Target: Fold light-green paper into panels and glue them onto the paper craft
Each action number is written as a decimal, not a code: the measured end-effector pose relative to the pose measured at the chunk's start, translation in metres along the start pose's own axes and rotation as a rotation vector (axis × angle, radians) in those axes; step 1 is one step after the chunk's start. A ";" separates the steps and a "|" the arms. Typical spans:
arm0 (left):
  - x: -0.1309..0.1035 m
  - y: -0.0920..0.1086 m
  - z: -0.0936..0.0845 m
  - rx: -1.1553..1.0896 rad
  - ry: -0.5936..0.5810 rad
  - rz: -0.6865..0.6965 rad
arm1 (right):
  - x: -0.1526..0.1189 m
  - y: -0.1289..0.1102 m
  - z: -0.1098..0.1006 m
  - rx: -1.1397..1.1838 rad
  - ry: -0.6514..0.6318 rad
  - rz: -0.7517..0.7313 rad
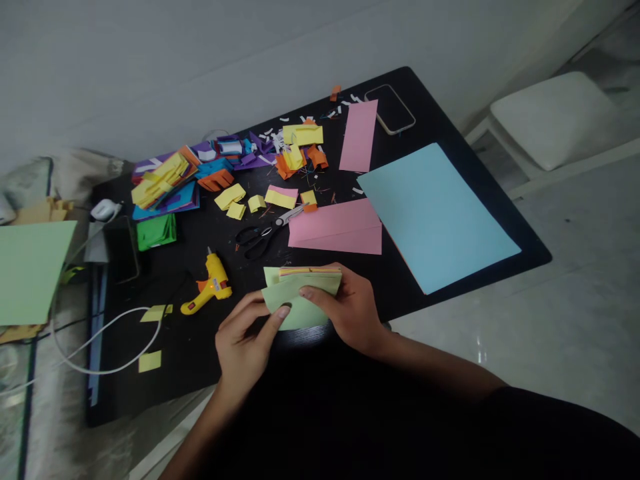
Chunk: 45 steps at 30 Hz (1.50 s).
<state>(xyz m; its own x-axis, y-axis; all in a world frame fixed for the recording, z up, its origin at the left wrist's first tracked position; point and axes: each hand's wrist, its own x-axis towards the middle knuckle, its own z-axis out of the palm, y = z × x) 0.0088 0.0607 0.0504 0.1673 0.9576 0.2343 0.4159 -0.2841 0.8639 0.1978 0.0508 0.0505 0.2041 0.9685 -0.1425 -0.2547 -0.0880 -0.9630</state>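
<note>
Head view of a black table (450,133) strewn with craft paper. At 6 o'clock on the table, near its front edge, both hands hold a folded light-green paper (300,297) with thin coloured sheets showing along its top edge. The left hand (247,343) pinches the lower left corner, thumb on top; the right hand (350,310) grips the right side, fingers curled over the upper edge. Both hands are closed on the paper.

At 9 o'clock from the paper lies a yellow glue gun (209,285), its white cord (100,347) looping toward 8 o'clock. At 12 o'clock lie black-handled scissors (265,233), blades touching a folded pink sheet (340,230). A large light-blue sheet (435,213) lies at 2 o'clock, a pink strip (359,137) beyond it, and a phone (390,109) at the far corner. Small cut and folded scraps (225,167) of yellow, purple, orange and blue fill 11 o'clock. A green sheet (30,270) lies off the table at 9 o'clock.
</note>
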 end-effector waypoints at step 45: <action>0.016 -0.019 0.023 -0.285 0.073 -0.586 | 0.048 0.039 -0.005 0.018 -0.080 0.183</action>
<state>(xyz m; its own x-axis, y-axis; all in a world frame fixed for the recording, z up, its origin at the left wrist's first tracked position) 0.0240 0.0801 0.0270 -0.0798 0.9537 -0.2900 0.1648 0.2996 0.9397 0.2019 0.0925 0.0048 0.0777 0.9522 -0.2954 -0.2978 -0.2606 -0.9184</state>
